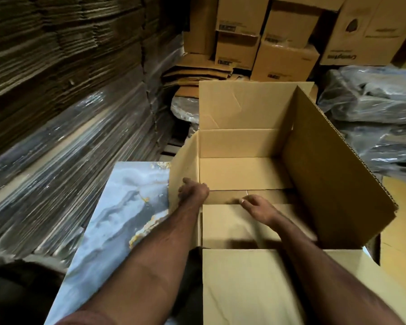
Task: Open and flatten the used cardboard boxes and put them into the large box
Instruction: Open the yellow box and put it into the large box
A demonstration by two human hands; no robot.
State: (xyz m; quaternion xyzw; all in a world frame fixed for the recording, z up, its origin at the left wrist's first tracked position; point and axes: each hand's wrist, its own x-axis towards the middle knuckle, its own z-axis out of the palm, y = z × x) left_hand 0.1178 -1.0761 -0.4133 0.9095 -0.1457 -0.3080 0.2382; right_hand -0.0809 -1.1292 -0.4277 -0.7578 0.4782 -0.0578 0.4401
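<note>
The large box [256, 174] stood open at centre, flaps up, with flattened cardboard [227, 221] already lying inside at six o'clock. The left hand [193, 191] gripped its nine-o'clock wall, fingers curled over; the right hand [256, 206] pressed the sheet, fingers loosely apart. More boxes [279, 38] waited at twelve.

A brand name printed in dark letters on the lower front of a stacked carton [359, 31] at upper right appears upside down and reads roughly as "Crompton", though blur leaves it uncertain. A dark oval emblem sits above it on the same face. Smaller cartons [238, 52] stacked to its left carry dark printed label blocks near their lower edges, too blurred to read. No other lettering is legible.
</note>
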